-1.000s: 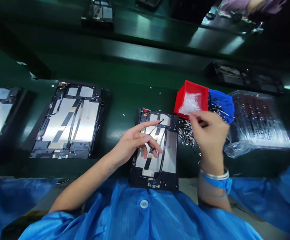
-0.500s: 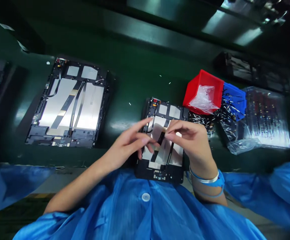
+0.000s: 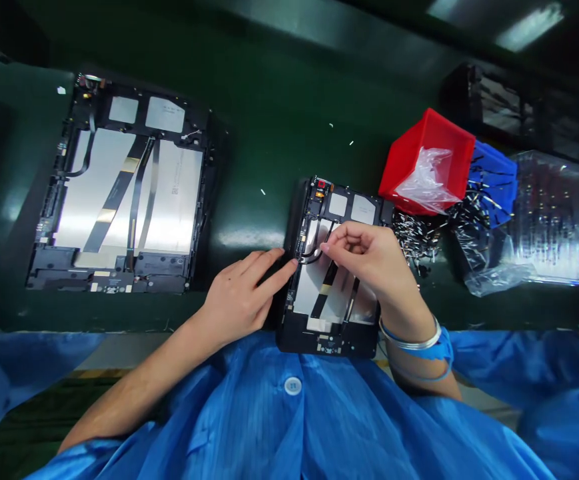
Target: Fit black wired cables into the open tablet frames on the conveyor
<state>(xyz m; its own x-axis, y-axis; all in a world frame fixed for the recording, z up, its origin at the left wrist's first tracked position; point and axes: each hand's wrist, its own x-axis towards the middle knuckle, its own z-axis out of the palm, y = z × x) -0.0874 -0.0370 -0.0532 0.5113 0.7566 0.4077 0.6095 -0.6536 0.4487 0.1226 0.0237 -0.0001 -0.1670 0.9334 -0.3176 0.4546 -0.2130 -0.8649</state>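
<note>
An opened tablet (image 3: 326,340) lies in front of me, its black frame around a silver panel with dark flat cables. My left hand (image 3: 242,290) is open beside it, index fingertip at the tablet's left edge by the row of connectors. Over the upper part of the panel, my right hand (image 3: 369,257) is closed in a pinch. Its thumb and index tips meet beside a thin curved black cable (image 3: 312,259); what is between them, if anything, is too small to make out. The right palm and fingers cover part of the panel.
A larger opened tablet (image 3: 174,200) lies to the left. On the right stand a red bin (image 3: 404,160) with clear plastic, a blue bin (image 3: 506,180) with black strips, and clear trays (image 3: 554,227). Several small strips (image 3: 414,237) are heaped by the red bin. Blue sleeves show at both sides.
My left hand has drawn back from over the panel to the tablet's left edge. My right hand's pinch has moved up and left, towards the curved cable. The camera view has shifted.
</note>
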